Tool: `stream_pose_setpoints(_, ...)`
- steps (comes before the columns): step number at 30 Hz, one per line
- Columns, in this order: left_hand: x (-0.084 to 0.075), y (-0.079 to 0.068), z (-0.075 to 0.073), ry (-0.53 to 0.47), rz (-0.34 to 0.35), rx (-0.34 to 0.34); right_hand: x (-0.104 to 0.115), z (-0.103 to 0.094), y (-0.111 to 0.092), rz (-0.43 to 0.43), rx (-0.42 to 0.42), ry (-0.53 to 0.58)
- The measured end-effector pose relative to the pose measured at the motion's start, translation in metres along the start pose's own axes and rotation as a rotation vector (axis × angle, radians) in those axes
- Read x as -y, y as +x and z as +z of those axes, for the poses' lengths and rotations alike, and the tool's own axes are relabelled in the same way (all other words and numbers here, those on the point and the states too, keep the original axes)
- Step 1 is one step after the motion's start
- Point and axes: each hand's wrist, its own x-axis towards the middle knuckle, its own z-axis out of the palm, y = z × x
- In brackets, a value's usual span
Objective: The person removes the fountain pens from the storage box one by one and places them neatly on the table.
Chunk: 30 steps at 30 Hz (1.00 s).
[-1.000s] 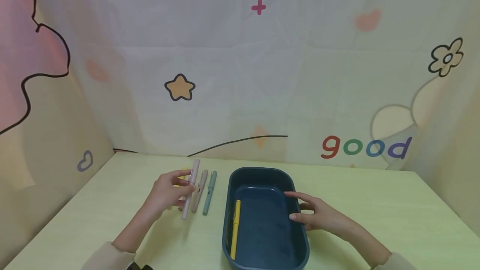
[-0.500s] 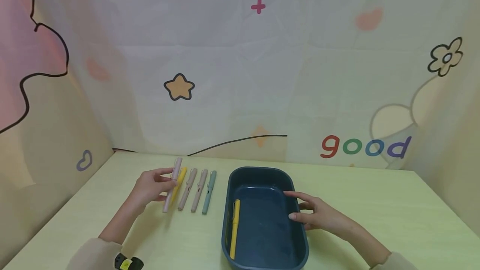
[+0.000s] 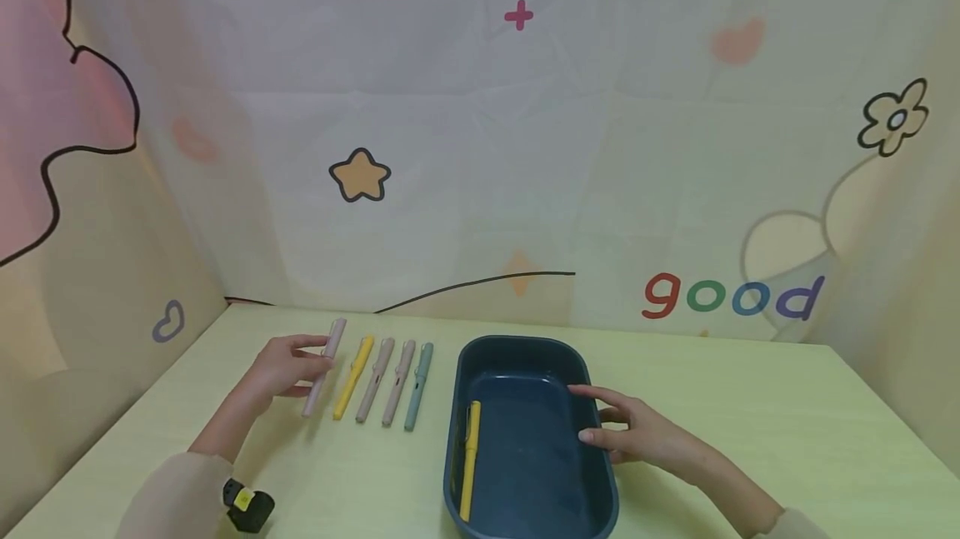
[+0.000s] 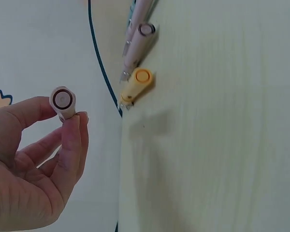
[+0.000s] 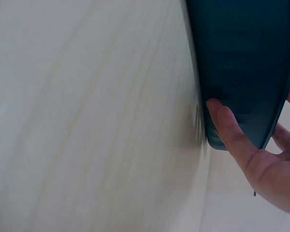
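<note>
My left hand [image 3: 283, 371] pinches a pale lilac pen [image 3: 333, 341] between thumb and fingers at the left. In the left wrist view that pen [image 4: 63, 100] shows end-on, above the table and apart from the others. To its right lie a yellow pen [image 3: 354, 376], two dull pink pens [image 3: 375, 381] and a green pen [image 3: 418, 387], in a slanted row. My right hand [image 3: 637, 432] grips the right wall of a dark blue box [image 3: 454, 447], with fingers both over its rim and against the outside [image 5: 232, 130]. Another yellow pen [image 3: 470, 464] lies inside along the box's left wall.
A pale yellow-green table [image 3: 735, 389] bears everything. Behind it hangs a printed cloth backdrop [image 3: 450, 147], which also closes off the sides. A black and yellow device [image 3: 249, 507] sits at my left wrist.
My left hand has moved left with the lilac pen, from over the row to beyond its left end, uncovering the yellow pen. The right hand and the box have stayed put.
</note>
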Motion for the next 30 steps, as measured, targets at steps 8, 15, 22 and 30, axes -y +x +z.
stream_pose_setpoints(8, 0.009, 0.011, -0.003, 0.004, -0.010, 0.027, 0.000, -0.001, 0.000, -0.004, -0.002, 0.002)
stream_pose_setpoints(15, 0.012, 0.018, 0.000, 0.024, -0.051, 0.027, 0.000, -0.001, -0.001, -0.004, -0.002, -0.003)
stream_pose_setpoints(22, 0.016, 0.028, 0.003, 0.078, -0.083, 0.021, 0.000, -0.003, 0.000, -0.013, -0.004, -0.001)
stream_pose_setpoints(30, 0.016, 0.031, 0.004, 0.078, -0.105, 0.043, -0.001, -0.003, -0.001, -0.017, 0.010, 0.002)
